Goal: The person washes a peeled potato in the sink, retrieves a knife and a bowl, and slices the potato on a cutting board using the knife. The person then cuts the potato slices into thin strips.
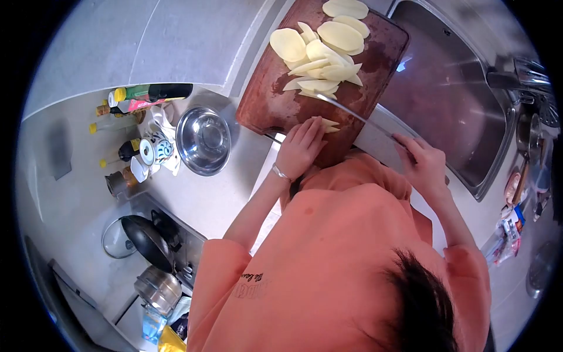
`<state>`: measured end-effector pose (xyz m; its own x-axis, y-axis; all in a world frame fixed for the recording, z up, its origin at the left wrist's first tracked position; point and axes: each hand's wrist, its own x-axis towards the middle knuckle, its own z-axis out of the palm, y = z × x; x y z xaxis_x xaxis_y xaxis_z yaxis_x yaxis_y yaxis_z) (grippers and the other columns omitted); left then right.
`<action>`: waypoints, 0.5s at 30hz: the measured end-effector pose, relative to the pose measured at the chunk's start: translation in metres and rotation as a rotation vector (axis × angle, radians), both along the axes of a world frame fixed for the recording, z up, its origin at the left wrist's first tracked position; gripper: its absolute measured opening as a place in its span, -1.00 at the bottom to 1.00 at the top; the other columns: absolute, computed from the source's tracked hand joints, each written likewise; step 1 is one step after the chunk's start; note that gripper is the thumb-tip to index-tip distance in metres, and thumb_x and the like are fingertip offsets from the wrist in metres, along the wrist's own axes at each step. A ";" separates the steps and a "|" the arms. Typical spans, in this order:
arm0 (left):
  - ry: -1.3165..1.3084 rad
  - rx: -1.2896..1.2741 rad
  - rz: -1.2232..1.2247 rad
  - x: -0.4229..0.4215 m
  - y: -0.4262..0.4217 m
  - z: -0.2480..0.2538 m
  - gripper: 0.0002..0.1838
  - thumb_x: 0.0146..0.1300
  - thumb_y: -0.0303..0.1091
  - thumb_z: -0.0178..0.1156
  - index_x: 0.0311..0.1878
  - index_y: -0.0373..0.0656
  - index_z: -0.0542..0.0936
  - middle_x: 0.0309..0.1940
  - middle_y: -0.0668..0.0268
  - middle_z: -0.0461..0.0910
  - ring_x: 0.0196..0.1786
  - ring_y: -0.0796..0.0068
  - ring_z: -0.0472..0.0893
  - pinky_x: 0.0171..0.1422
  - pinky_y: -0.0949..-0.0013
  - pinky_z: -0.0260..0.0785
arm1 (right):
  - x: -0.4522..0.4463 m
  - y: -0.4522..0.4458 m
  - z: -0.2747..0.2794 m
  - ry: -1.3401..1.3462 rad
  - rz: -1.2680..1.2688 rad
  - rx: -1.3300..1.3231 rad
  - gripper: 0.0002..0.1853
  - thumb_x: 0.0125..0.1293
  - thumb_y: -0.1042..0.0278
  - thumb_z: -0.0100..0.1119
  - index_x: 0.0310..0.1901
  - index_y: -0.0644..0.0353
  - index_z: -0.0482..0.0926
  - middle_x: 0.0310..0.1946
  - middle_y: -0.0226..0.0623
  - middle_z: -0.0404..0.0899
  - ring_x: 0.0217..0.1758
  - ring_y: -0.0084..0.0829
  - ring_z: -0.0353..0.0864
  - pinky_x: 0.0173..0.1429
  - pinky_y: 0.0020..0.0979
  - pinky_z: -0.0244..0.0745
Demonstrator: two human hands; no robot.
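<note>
My left hand [304, 145], with a bracelet at the wrist, lies with its fingers together, pressing on a few cut potato pieces [331, 126] near the close edge of the brown cutting board [270, 88]. The knife [359, 115] is gripped by its handle in my right hand [423, 163]. Its blade slants across the board, the tip pointing towards the potato pile. Beyond the blade, potato slices [342, 37] and potato strips [325, 67] are heaped on the board's far half. My left palm and fingertips are partly hidden.
A steel sink [434, 76] is right of the board. To the left, a metal bowl [203, 141] stands on the counter beside several bottles [129, 151] and a patterned jar [153, 151]. A wok [146, 242] and a steel pot [157, 288] are at lower left. Utensils [531, 82] hang far right.
</note>
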<state>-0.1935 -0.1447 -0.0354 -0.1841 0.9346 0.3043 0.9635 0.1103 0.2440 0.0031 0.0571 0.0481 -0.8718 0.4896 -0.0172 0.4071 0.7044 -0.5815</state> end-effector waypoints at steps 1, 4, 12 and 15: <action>-0.001 0.002 0.003 0.003 0.000 0.000 -0.64 0.07 -0.35 0.22 -0.06 -0.28 0.53 0.07 0.14 0.46 0.11 0.23 0.48 0.13 0.24 0.38 | -0.003 -0.001 -0.001 -0.001 0.003 0.002 -0.77 0.13 0.38 0.21 -0.13 0.02 0.60 -0.51 -0.25 0.52 -0.55 -0.23 0.52 -0.46 -0.31 0.42; 0.002 -0.032 0.060 0.011 0.005 0.001 -0.60 0.09 -0.30 0.22 -0.02 -0.33 0.51 0.10 0.09 0.43 0.15 0.18 0.44 0.22 0.20 0.32 | -0.011 -0.006 -0.003 -0.045 0.068 0.088 -0.79 0.12 0.40 0.22 -0.17 0.06 0.63 -0.55 -0.27 0.51 -0.59 -0.27 0.50 -0.51 -0.33 0.38; 0.013 -0.015 0.157 0.023 -0.001 -0.008 -0.63 0.14 -0.31 0.16 0.01 -0.25 0.51 0.06 0.08 0.44 0.12 0.16 0.44 0.21 0.15 0.29 | -0.020 -0.008 -0.003 -0.194 0.169 0.017 -0.76 0.19 0.30 0.11 -0.09 0.01 0.57 -0.50 -0.24 0.51 -0.48 -0.13 0.54 -0.40 -0.17 0.43; -0.018 -0.001 0.151 0.024 -0.003 -0.011 -0.65 0.14 -0.34 0.14 0.00 -0.26 0.51 0.03 0.10 0.46 0.09 0.17 0.46 0.16 0.16 0.31 | -0.025 -0.005 -0.001 -0.183 0.179 0.030 -0.77 0.19 0.33 0.10 -0.10 0.03 0.56 -0.51 -0.23 0.51 -0.48 -0.13 0.54 -0.40 -0.17 0.43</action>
<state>-0.1700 -0.1478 -0.0467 -0.3280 0.8963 0.2985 0.9314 0.2539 0.2609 -0.0220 0.0517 0.0467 -0.9282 0.3303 -0.1711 0.3711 0.7903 -0.4875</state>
